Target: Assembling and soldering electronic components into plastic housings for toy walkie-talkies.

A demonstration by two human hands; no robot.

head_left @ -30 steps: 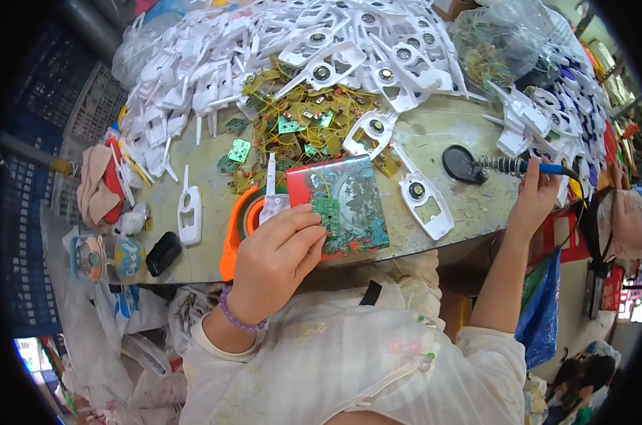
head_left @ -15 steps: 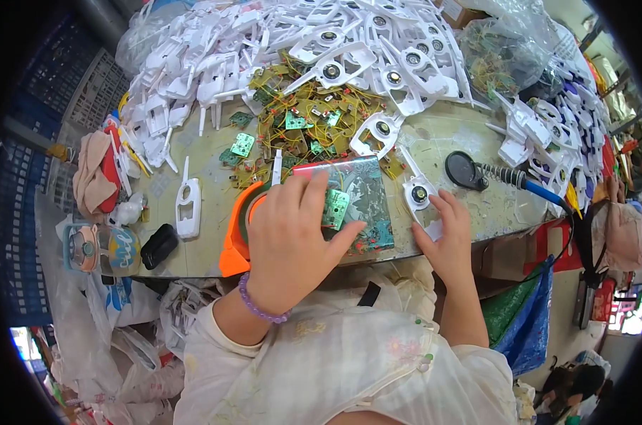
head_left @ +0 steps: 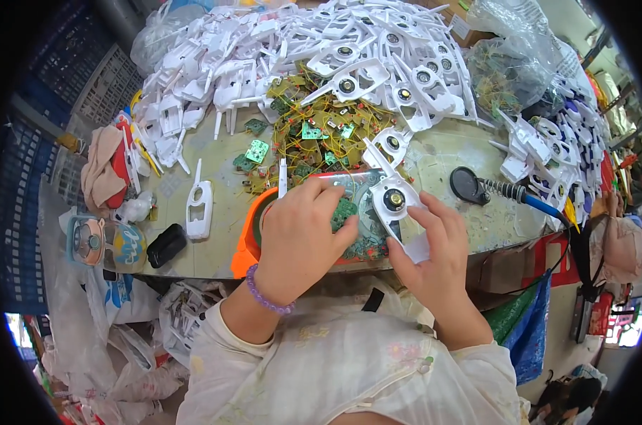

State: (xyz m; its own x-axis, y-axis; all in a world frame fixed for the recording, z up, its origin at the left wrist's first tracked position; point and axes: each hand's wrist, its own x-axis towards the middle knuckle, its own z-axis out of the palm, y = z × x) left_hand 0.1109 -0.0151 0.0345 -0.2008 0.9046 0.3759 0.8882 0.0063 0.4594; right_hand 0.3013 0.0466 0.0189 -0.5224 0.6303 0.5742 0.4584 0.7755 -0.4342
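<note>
My left hand (head_left: 303, 234), a purple bead bracelet at its wrist, pinches a small green circuit board (head_left: 345, 213) between thumb and fingers. In my right hand (head_left: 438, 251) is a white plastic shell (head_left: 390, 185) with a long stem and a round speaker set in it, gripped by its wide end. Both are over a flat, dark patterned box (head_left: 367, 244) with a red edge. Just left of my left hand is an orange ring-shaped thing (head_left: 246, 244), partly hidden. A narrow white piece (head_left: 282, 177) stands out behind that hand.
Circuit boards with yellow wires (head_left: 328, 134) lie heaped beyond the box. White shells (head_left: 229, 71) pile up behind. A blue-handled soldering iron (head_left: 540, 205) and a black round dish (head_left: 466, 184) are at right. At left are a lone white shell (head_left: 200, 212) and a black case (head_left: 166, 245).
My right hand has lifted the white shell and brought it left over the patterned box. The circuit board in my left hand has turned and shows a darker face. The view has shifted slightly.
</note>
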